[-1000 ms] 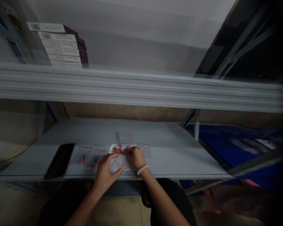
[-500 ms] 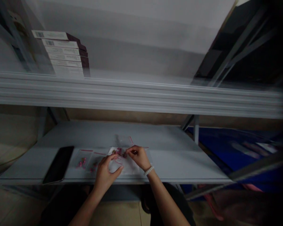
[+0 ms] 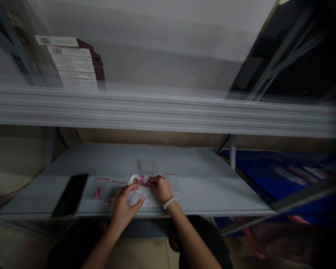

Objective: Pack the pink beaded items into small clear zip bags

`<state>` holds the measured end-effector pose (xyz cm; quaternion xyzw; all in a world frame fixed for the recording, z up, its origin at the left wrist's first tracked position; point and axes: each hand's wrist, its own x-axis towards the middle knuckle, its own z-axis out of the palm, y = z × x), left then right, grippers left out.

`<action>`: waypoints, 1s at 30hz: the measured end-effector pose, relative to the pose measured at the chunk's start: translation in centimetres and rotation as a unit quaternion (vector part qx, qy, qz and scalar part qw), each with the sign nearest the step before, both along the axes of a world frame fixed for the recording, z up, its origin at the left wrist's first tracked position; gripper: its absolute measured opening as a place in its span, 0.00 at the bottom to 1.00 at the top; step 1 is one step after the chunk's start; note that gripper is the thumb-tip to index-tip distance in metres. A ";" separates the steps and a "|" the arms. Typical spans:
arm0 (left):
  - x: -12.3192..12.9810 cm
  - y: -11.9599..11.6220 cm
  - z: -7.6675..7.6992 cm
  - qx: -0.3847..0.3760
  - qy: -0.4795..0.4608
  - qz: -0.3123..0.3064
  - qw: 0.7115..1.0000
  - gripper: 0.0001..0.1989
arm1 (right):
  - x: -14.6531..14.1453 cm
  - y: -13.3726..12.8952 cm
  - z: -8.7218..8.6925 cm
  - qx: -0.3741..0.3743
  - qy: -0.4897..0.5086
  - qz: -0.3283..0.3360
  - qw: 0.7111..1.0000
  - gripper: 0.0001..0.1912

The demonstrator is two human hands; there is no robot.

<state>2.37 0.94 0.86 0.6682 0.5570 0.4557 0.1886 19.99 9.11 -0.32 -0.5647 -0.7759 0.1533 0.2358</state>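
Several small pink and gold beads lie in a loose pile on a white sheet near the shelf's front edge. My left hand curves around a small clear zip bag with a pink strip, thumb and forefinger spread at its mouth. At the right side of the pile, my right hand has its fingers pinched together among the beads; its fingertips are partly hidden, and I cannot make out what is in them. Just left of my left hand, two clear bags with pink beads inside lie flat.
A black tablet or phone lies at the left. Two clear bags lie behind and right of the beads. Above, a ridged metal beam crosses the view, with a stack of boxes on the upper shelf.
My right hand has dropped and shifted slightly left, closer in to the beads, uncovering the bag on the right. My left hand has barely moved.
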 end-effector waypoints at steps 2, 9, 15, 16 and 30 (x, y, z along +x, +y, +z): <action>0.0 0.0 0.0 -0.004 0.000 0.002 1.000 0.19 | 0.0 0.0 0.1 0.013 0.007 -0.011 1.000 0.09; 0.1 0.1 -0.2 -0.019 0.016 0.005 1.000 0.18 | 0.0 0.2 -0.3 0.002 -0.009 -0.007 1.000 0.08; 0.1 0.0 -0.2 -0.016 0.010 0.000 1.000 0.18 | 0.3 0.2 0.1 0.010 -0.001 -0.026 1.000 0.08; 0.0 0.0 -0.2 -0.013 0.009 0.001 1.000 0.18 | 0.7 0.3 0.3 0.014 0.005 -0.033 0.999 0.08; -0.1 0.1 0.3 0.010 0.013 -0.004 1.000 0.16 | 3.4 3.9 1.7 -0.009 -0.041 0.030 0.999 0.06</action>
